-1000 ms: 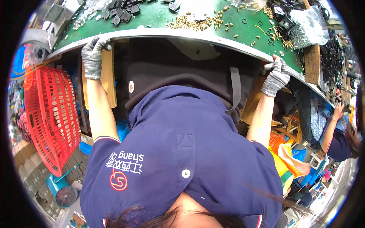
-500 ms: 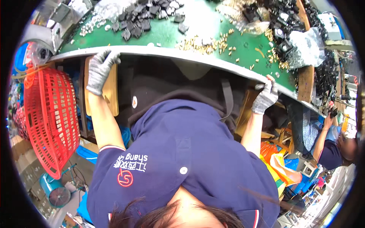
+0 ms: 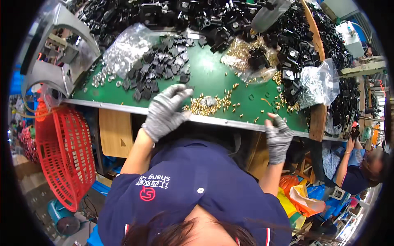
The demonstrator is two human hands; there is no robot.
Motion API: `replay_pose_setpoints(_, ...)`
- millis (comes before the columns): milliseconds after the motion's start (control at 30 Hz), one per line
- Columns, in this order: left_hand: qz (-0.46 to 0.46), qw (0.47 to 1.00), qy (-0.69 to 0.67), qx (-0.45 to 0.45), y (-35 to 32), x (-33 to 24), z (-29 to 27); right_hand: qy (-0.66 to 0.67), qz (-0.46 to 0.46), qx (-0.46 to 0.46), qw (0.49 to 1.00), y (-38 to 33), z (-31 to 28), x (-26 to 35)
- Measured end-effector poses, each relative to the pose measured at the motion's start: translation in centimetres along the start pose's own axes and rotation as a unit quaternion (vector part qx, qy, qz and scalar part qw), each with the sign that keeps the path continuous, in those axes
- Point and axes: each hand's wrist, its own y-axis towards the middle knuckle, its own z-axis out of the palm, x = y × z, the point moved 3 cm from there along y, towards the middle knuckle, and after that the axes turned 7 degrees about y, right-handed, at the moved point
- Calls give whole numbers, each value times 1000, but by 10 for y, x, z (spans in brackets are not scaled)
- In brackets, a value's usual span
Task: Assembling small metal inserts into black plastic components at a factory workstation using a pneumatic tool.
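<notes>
**Inspector:** The left hand (image 3: 166, 112), in a grey knit glove, was at centre frame over the near edge of the green bench (image 3: 213, 78). Its fingers were spread loosely and it gripped nothing; the fingertips sat just beside the loose brass pieces (image 3: 205, 104).

**Clerk:** And the right hand (image 3: 278, 137)?

**Inspector:** Lower right of centre, gloved likewise, curled over the metal rim of the bench. Whether it pinched a part, I could not tell.

**Clerk:** What lay further out?

**Inspector:** Above the left hand, a scatter of flat black parts (image 3: 158, 67); beside them, upper left, a clear bag of silver fittings (image 3: 125, 49). A torn bag of brass pieces (image 3: 246, 57) sat upper centre, another clear bag (image 3: 318, 84) at right, and heaped black components (image 3: 213, 18) along the top. A red basket (image 3: 61, 151) hung at lower left.

**Clerk:** Your judgement on handling?

**Inspector:** The brass pieces were small and lay near the edge; a sweep inward with cupped fingers would be prudent, lest any roll off.
</notes>
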Motion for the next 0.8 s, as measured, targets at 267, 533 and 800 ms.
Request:
replay_pose_setpoints(267,167,982,85,7,53,11,12,-119,-326,177,921,58,115,62)
replay_pose_setpoints(533,204,956,147,150,40,7,29,97,-240,166,951,86,116,39)
replay_pose_setpoints(800,269,934,181,150,78,3,57,22,-214,-12,977,87,87,23)
